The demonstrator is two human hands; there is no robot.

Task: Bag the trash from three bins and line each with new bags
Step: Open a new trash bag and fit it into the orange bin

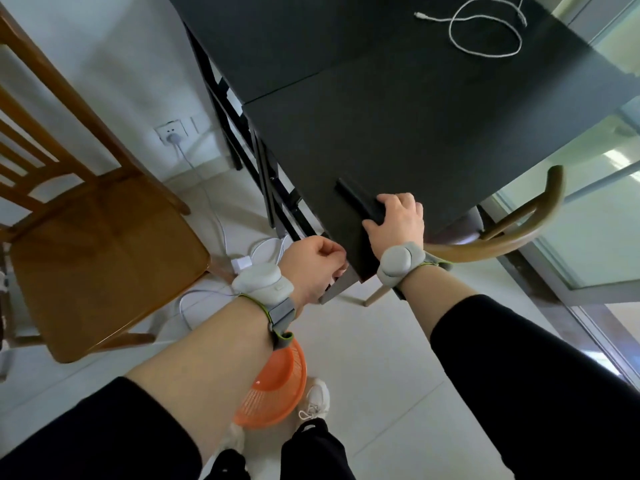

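A black roll of trash bags (356, 199) lies on the black table (398, 109) near its front corner. My right hand (398, 220) grips the roll's near end, with the fingers curled over it and the thumb along its side. My left hand (311, 261) is at the table's corner edge, with fingers curled and thumb against forefinger. Black on black hides whether it pinches a bag end. On the floor beneath my left forearm stands an orange mesh bin (277, 386), half hidden and with no liner visible.
A wooden chair (104, 251) stands to the left. Another chair's curved wooden backrest (519, 223) is tucked at the table's right side. A white cord (485, 29) lies coiled at the far end of the table. A wall socket (171, 133) feeds white cables trailing across the floor.
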